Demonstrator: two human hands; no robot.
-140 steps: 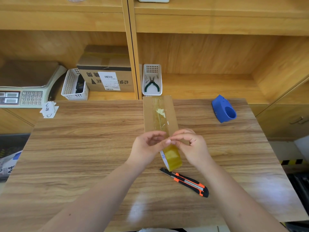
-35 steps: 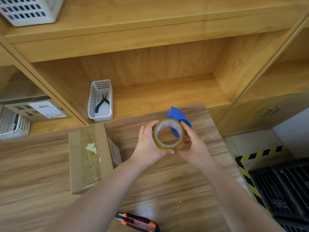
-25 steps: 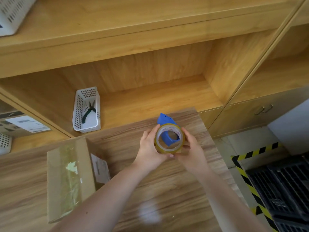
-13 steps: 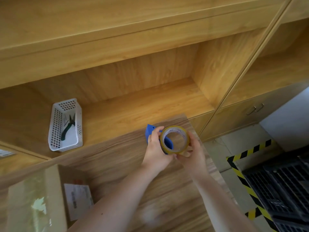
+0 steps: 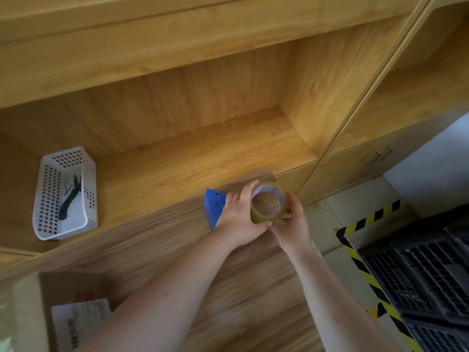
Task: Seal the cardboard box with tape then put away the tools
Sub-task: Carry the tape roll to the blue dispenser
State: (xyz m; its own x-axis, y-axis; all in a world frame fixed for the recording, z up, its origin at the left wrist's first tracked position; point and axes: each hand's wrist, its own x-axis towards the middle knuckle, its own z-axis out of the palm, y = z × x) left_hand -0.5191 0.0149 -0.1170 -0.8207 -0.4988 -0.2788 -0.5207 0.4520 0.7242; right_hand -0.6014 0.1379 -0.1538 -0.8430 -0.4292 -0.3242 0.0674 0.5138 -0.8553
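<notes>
A yellowish roll of clear tape [image 5: 275, 218] is held upright between both hands over the table's far right corner. My left hand [image 5: 239, 219] grips its left side and my right hand [image 5: 294, 226] its right side. Just behind my left hand lies the blue tape dispenser [image 5: 213, 205], partly hidden by it. The cardboard box [image 5: 33, 313], with a white shipping label on its side, sits at the bottom left, cut off by the frame. The utility knife is out of view.
A white perforated basket [image 5: 88, 199] with green-handled pliers [image 5: 68, 199] stands on the shelf at the left. The wooden table [image 5: 243, 288] ends just right of my hands. Black crates [image 5: 426, 270] and yellow-black floor tape [image 5: 355, 252] lie beyond it.
The view has swung to the right and the box has slid to the bottom left. Both hands carried the tape roll to the right, past the blue dispenser, toward the table's corner.
</notes>
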